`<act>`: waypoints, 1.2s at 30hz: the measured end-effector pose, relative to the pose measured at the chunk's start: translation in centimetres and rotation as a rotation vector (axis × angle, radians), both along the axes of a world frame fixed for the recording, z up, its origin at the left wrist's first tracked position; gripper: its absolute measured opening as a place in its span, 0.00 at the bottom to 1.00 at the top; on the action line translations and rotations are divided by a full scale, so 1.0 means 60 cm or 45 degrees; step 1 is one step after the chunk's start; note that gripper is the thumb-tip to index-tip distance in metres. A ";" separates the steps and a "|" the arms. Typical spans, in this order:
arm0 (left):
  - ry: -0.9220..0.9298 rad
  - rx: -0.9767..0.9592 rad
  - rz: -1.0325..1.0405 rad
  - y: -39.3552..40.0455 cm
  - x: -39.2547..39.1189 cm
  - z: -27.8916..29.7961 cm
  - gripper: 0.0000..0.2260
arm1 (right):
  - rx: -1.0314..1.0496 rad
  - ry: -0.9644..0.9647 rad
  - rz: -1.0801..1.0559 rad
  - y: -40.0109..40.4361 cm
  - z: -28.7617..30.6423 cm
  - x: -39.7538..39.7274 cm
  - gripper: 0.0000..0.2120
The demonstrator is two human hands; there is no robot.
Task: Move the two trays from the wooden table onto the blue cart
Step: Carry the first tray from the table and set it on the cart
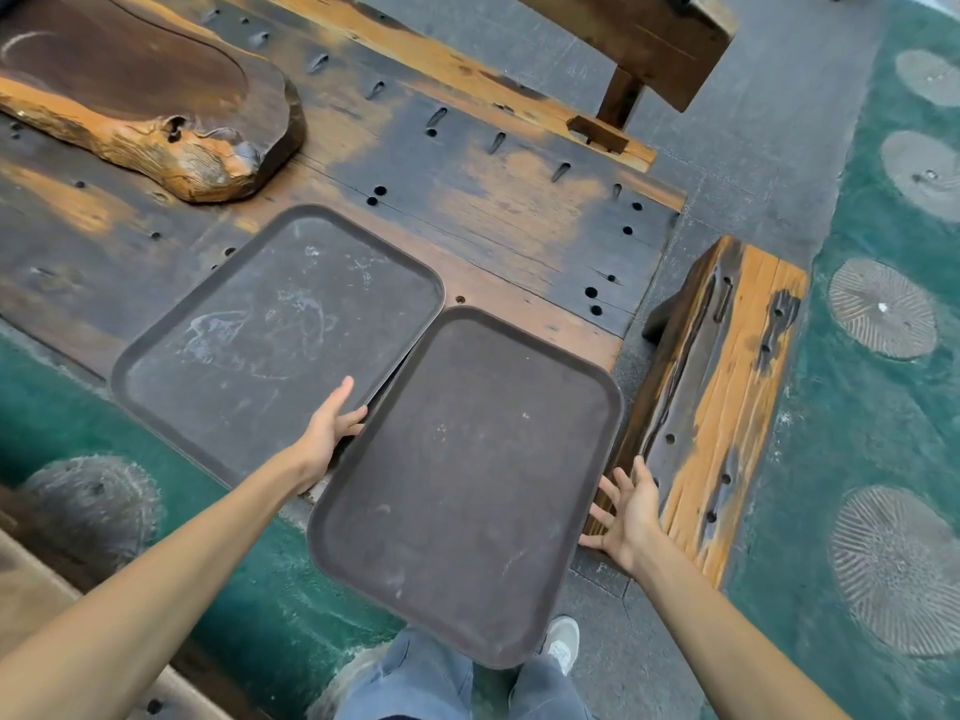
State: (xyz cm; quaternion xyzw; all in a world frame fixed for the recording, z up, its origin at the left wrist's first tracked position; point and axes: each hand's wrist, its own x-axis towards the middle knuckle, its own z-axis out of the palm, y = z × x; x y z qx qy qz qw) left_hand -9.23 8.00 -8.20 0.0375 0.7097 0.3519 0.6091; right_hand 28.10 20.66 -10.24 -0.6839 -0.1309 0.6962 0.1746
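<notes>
We see the nearer brown tray (467, 485) tilted and jutting past the wooden table's (519, 236) edge over the floor, its far corner overlapping the second tray (275, 324), which lies flat on the table. Our left hand (332, 433) pinches the nearer tray's left rim, thumb on top. Our right hand (626, 514) is spread open beside the right rim, in front of a wooden bench (727, 397).

- No readable text, label, brand, number or sign anywhere.
- Only pale smears and scuffs on the left tray (280, 314), toward 10 o'clock; not letters.
</notes>
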 end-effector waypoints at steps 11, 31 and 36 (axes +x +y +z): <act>-0.066 0.034 0.057 -0.027 0.014 0.006 0.51 | -0.046 0.055 0.060 0.004 0.028 0.035 0.40; 0.052 0.172 0.484 -0.202 0.210 0.105 0.48 | 0.091 0.213 0.548 0.055 0.109 0.129 0.33; 0.105 0.213 0.677 -0.264 0.321 0.122 0.43 | 0.142 0.252 0.711 0.059 0.131 0.172 0.31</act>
